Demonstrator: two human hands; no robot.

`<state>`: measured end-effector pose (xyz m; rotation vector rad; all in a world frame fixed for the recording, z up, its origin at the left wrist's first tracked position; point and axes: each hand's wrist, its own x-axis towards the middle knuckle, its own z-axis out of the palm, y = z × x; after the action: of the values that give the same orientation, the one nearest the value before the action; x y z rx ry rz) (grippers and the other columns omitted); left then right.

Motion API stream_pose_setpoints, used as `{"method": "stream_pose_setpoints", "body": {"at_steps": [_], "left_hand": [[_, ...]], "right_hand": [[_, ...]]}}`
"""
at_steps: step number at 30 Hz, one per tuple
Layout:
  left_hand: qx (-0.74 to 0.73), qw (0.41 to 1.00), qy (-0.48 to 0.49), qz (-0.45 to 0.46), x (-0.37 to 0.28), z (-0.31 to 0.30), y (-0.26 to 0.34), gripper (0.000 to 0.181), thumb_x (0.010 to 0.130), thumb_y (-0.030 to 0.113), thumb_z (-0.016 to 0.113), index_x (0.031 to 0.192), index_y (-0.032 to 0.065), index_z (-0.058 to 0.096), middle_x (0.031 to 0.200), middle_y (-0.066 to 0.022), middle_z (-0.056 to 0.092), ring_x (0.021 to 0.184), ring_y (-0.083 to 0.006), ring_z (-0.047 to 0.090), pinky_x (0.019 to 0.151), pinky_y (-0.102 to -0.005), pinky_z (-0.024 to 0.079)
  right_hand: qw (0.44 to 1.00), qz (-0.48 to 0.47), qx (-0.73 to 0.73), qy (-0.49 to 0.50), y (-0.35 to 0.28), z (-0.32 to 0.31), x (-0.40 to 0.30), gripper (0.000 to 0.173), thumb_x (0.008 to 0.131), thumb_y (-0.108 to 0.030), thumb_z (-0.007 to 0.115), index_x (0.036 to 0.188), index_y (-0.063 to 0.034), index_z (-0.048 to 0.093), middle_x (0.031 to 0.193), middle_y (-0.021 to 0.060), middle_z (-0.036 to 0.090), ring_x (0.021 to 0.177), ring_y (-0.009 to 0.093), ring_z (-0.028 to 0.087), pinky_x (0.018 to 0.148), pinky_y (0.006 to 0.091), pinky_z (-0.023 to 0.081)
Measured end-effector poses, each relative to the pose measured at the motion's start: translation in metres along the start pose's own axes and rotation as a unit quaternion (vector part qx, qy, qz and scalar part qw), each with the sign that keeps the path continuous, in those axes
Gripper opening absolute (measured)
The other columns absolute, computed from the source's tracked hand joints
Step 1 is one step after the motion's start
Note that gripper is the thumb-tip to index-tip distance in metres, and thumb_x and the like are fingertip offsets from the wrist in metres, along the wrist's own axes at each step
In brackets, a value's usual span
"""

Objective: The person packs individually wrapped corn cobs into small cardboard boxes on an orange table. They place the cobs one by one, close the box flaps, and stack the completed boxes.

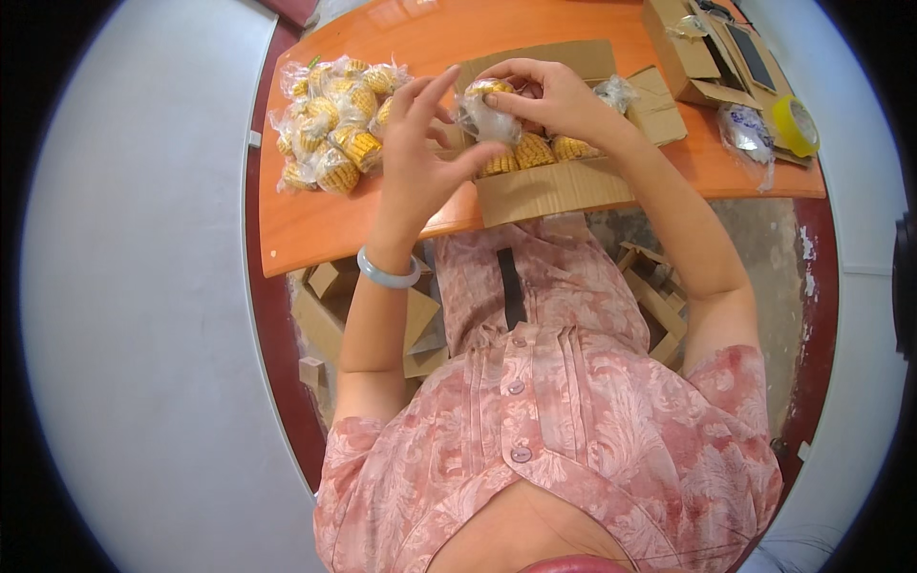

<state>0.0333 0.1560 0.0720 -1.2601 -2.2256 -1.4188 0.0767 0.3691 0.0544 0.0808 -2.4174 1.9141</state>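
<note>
Over the near side of an open cardboard box (555, 192), my right hand (551, 97) grips a plastic-wrapped piece of corn cob (494, 118). Its yellow kernels show at the top, and clear film bunches below. My left hand (426, 140) is just left of that piece, fingers and thumb spread, with nothing seen in it. More wrapped corn pieces (534, 150) lie in the box below my hands; part of its inside is hidden by them. Left of my left hand, a pile of wrapped corn pieces (329, 129) rests on the orange table (322, 233).
At the right of the table stands another cardboard box (688, 64). Near it lie a yellow roll of tape (795, 125), a dark flat object (750, 57) and a printed plastic bag (746, 136). Cardboard pieces (322, 315) lie on the floor under the table.
</note>
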Motion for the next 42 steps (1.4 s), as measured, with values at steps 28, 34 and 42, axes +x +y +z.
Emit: {"method": "stream_pose_setpoints", "body": {"at_steps": [28,34,42], "left_hand": [[-0.504,0.826,-0.187,-0.169,0.004,-0.041,0.006,0.023,0.098,0.002,0.057,0.119,-0.0052,0.066,0.103,-0.0117,0.071,0.093,-0.0145,0.065,0.081,-0.0263,0.051],[-0.272,0.952,-0.095,-0.105,0.001,-0.031,0.022,0.027,0.094,-0.007,0.061,0.120,-0.0044,0.070,0.101,-0.0046,0.067,0.098,-0.0128,0.064,0.087,-0.0237,0.051],[-0.064,0.994,-0.081,-0.043,0.005,-0.036,0.007,0.021,0.085,-0.007,0.073,0.104,0.0021,0.077,0.094,-0.0038,0.068,0.083,-0.0103,0.065,0.071,-0.0211,0.053]], "right_hand": [[0.985,0.062,0.062,-0.149,-0.018,0.012,-0.031,0.038,0.095,-0.035,0.069,0.114,-0.0026,0.072,0.083,-0.0016,0.065,0.074,0.007,0.060,0.070,0.0251,0.051],[0.969,-0.001,0.153,-0.193,-0.021,0.009,-0.040,0.056,0.091,-0.019,0.077,0.140,-0.0017,0.056,0.114,0.0014,0.061,0.098,0.008,0.057,0.082,0.0234,0.049],[0.982,0.008,0.060,-0.177,-0.023,0.007,-0.038,0.059,0.089,-0.017,0.080,0.139,0.0002,0.054,0.116,0.0011,0.061,0.103,0.008,0.057,0.087,0.0247,0.050]]}}
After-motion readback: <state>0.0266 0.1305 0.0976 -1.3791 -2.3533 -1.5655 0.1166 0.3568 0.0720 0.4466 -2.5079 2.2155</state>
